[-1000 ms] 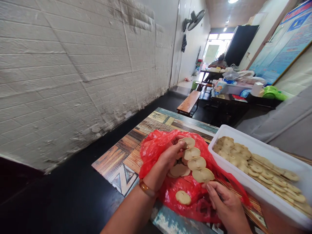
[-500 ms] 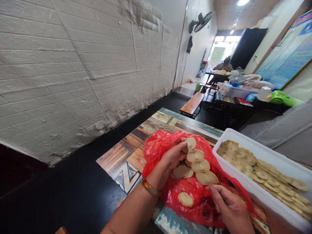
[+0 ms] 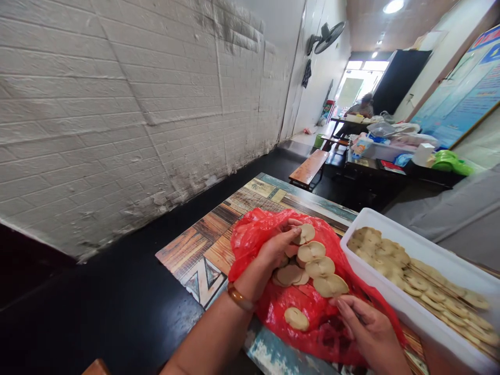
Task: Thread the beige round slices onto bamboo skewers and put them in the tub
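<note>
Slices on a stick, held over a red bag; slipping or tearing the main risks

Far left: pale brick-pattern wall [image 3: 117, 130], well apart from the work. Then the patterned table [image 3: 219, 221], its near-left corner bare.

Left hand [image 3: 279, 247]: bracelet [image 3: 239, 298] on wrist, fingers closed on the top slice [image 3: 307, 234] at the upper end of the row. Can't tell if that slice is threaded or just pinched against the rest. If only pinched, a loosened grip could drop it.

Red bag [image 3: 250, 229] lies crumpled and open under both hands. Loose slices [image 3: 289, 275] piled on it below the left hand; a single slice [image 3: 297, 319] sits apart, nearer the person. A sleeve-less forearm or dragged plastic could shove these off the bag.

Row of slices [image 3: 320, 267] runs slantwise between the hands, above the bag. Slices look thin; a hard push or twist could split one around the stick.

Right hand [image 3: 363, 323]: thumb and finger pinching the lower end, apparently the stick [image 3: 334, 301]. Tip hidden up top, so a pricked left finger is possible.

Far right: white box [image 3: 375, 278], just beside the bag, holding skewered slices [image 3: 449, 302].
</note>
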Tool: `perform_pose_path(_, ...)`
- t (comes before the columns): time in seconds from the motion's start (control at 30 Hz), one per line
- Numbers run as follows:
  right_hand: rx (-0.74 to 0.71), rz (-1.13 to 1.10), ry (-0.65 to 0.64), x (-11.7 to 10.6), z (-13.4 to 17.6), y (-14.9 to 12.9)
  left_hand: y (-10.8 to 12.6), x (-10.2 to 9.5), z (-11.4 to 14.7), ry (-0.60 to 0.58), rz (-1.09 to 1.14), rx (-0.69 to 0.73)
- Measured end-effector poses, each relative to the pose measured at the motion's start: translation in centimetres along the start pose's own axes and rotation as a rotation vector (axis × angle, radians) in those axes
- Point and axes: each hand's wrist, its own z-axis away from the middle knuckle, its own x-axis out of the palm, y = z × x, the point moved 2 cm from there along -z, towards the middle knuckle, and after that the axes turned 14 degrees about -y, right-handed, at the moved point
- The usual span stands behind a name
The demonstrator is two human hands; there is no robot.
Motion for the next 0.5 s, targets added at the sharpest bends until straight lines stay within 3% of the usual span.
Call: perform_pose_path(0.5,0.021,-0.018,0.0,0.06,-0.04,0.65,0.26,0.41,0.56,0.062,0.084,-0.027)
